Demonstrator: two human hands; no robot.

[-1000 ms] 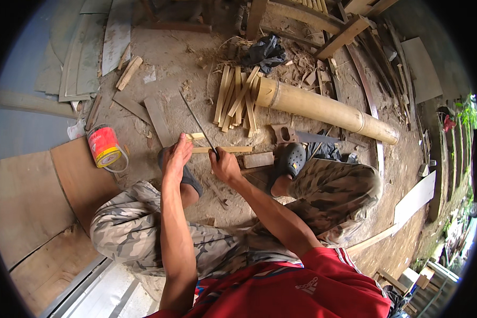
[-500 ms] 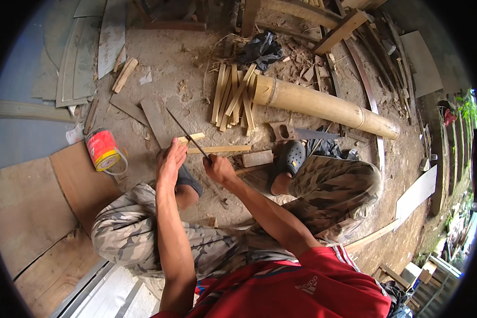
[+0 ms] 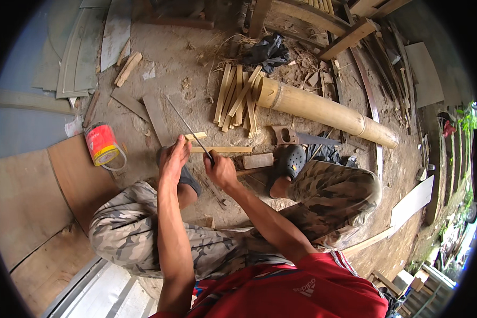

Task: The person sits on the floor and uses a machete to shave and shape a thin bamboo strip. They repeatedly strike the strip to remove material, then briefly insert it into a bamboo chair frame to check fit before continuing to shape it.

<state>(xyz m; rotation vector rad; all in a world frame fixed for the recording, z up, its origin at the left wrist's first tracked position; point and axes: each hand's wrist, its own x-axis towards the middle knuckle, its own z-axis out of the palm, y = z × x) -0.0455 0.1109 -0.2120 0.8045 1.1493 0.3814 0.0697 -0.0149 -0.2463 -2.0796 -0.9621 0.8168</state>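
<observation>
My right hand [image 3: 221, 170] grips the dark handle of a long, thin-bladed knife [image 3: 182, 118]. The blade slants away to the far left and crosses a short pale bamboo strip [image 3: 197, 136]. That strip's near end disappears behind my left hand [image 3: 172, 163], whose fingers are pressed together around it. Just nearer lies a longer bamboo strip [image 3: 228, 150], pointing right; its left end is hidden by my left hand. A small rectangular block [image 3: 257, 160] sits to the right of my right hand, close to my clog [image 3: 291, 160].
A thick bamboo pole [image 3: 323, 113] lies at far right, beside a pile of split strips [image 3: 233, 98]. A handsaw [image 3: 286, 135] rests between pole and clog. At left stands a red-and-yellow can [image 3: 102, 144]. A black plastic bag [image 3: 267, 52] and wooden frames [image 3: 350, 38] lie farther off.
The knife's blade has tilted so its tip points farther away and it looks lighter. Both hands stay nearly in place, the left still at the short strip. The whole view has shifted slightly.
</observation>
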